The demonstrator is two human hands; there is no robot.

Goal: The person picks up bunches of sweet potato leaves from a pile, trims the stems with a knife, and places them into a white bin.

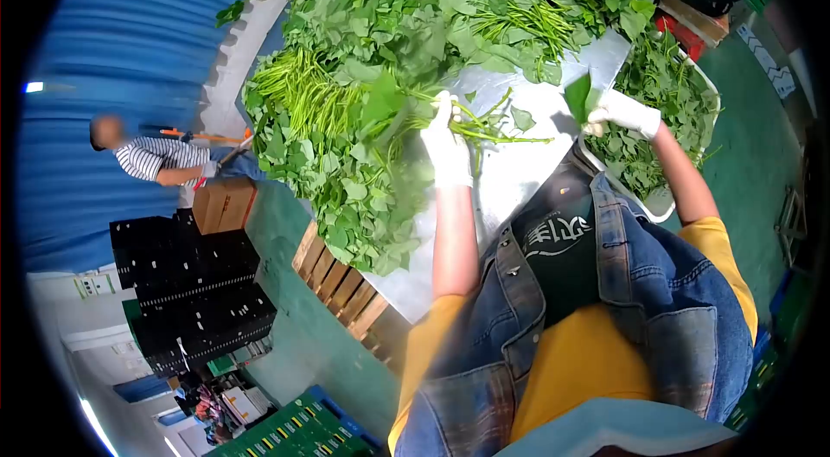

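Observation:
My left hand [448, 141], in a white glove, is closed around a bunch of green leafy stems [493, 124] whose cut ends point right over the metal table [510, 185]. My right hand [624, 114], also gloved in white, pinches a green leaf [581, 98] above the table's right edge. A large heap of leafy greens [380, 25] covers the far and left parts of the table. Beside my right hand stands a white basket [714, 102] full of loose greens [648, 94].
At the left a person [156, 154] in a striped shirt holds a long handle near a cardboard box [225, 204]. Black crates [190, 284] are stacked behind. A wooden pallet [333, 280] lies by the table. Other people's gloved hands show at the far edge.

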